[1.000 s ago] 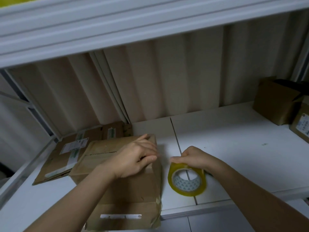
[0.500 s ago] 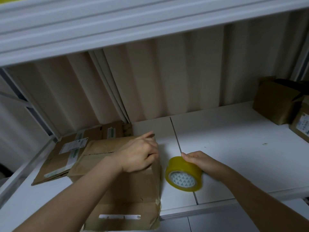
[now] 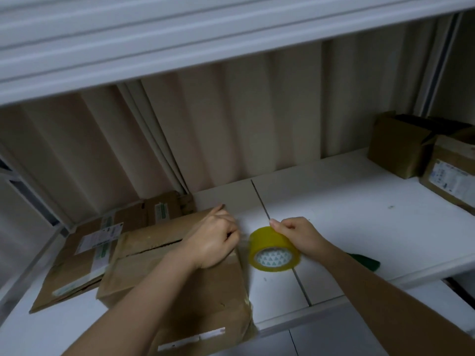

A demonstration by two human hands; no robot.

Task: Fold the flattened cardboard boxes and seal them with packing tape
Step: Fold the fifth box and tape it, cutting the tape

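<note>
A folded brown cardboard box (image 3: pixel 180 283) stands on the white table (image 3: pixel 347 201), its top flaps closed with a dark seam between them. My left hand (image 3: pixel 216 240) rests on the box's top right edge, fingers curled over that edge. They appear to pinch the loose end of the tape there. My right hand (image 3: pixel 300 235) grips a yellow roll of packing tape (image 3: pixel 275 251) just right of the box, with the roll's open core facing me. A short, faint strip of clear tape seems to bridge the roll and my left fingers.
Flattened labelled boxes (image 3: pixel 84 253) lie left of and behind the folded box. Two assembled boxes (image 3: pixel 401 147) (image 3: pixel 452 176) sit at the far right. A green object (image 3: pixel 365 260) shows behind my right forearm. A white shelf (image 3: pixel 205 34) hangs overhead, and a curtain backs the table.
My right hand has tipped the tape roll from flat on the table to its edge and drawn it slightly right. My left hand stayed on the box's top right edge.
</note>
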